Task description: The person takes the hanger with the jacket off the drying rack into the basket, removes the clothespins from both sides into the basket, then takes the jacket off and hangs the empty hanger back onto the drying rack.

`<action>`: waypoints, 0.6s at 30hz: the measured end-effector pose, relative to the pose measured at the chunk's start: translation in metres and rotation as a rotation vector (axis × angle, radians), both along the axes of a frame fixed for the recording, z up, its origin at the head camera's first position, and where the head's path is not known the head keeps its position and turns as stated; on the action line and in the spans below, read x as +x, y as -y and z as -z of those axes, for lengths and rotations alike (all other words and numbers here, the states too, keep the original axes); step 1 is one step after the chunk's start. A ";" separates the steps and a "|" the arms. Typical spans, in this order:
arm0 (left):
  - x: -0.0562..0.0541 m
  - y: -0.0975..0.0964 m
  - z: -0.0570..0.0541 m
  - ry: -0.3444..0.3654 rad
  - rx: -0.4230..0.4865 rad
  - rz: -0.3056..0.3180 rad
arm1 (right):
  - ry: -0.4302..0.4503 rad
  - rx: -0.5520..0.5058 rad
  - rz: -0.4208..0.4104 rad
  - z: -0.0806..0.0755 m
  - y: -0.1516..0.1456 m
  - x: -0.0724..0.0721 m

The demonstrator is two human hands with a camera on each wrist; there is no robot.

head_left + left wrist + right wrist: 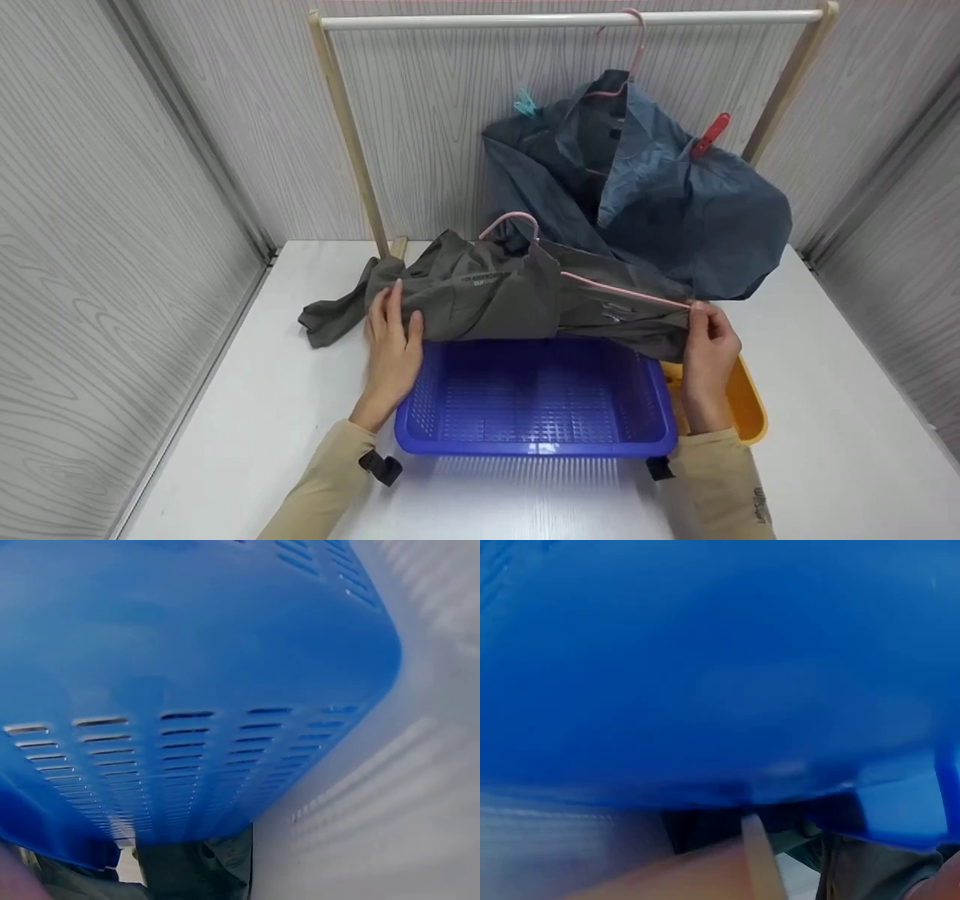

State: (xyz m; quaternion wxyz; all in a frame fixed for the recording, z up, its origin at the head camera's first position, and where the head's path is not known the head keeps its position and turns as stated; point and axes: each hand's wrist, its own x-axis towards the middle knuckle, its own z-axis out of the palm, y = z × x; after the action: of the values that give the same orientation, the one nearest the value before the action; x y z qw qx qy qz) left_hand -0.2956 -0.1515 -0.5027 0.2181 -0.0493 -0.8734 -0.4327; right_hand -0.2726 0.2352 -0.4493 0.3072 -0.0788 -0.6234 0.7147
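Observation:
A dark grey shirt (487, 300) with small print lies across the far part of the blue-purple basket (536, 448). A pink hanger (622, 289) is inside it, its hook standing up at the collar and its right arm bare along the open front. My left hand (394, 352) rests on the shirt's left side, fingers stretched over the cloth and thumb apart. At the hanger's right end, my right hand (711, 360) pinches the hanger tip together with the shirt's edge. In both wrist views the basket wall (210, 652) fills most of the picture.
Behind, a rack with a white rail (480, 21) and wooden legs carries a blue shirt (675, 195) on another pink hanger. A teal clothespin (525, 103) and a red clothespin (709, 135) grip its shoulders. A yellow basket (754, 405) stands right of the blue one. Panels enclose the white table (247, 420).

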 end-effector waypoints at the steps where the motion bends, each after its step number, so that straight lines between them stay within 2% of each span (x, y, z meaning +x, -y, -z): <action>1: -0.002 0.000 0.000 -0.009 -0.006 -0.002 | -0.009 -0.003 0.003 0.000 0.000 -0.001; 6: -0.010 0.001 -0.001 -0.068 0.010 -0.026 | 0.028 -0.037 -0.023 0.002 -0.008 -0.003; 11: -0.009 0.007 0.001 -0.099 0.047 -0.056 | 0.081 -0.099 -0.029 0.013 -0.025 -0.012; 14: -0.009 0.016 0.000 -0.098 0.030 -0.022 | 0.088 -0.146 -0.016 0.014 -0.031 -0.013; 18: -0.015 0.027 -0.005 -0.120 0.039 0.061 | 0.077 -0.225 -0.017 0.008 -0.034 -0.012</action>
State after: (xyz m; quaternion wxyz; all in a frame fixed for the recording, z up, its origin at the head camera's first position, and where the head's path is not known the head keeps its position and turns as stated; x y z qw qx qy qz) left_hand -0.3106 -0.1789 -0.4977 0.2576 -0.0972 -0.8482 -0.4525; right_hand -0.2846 0.2690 -0.4575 0.2660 -0.1349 -0.5514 0.7791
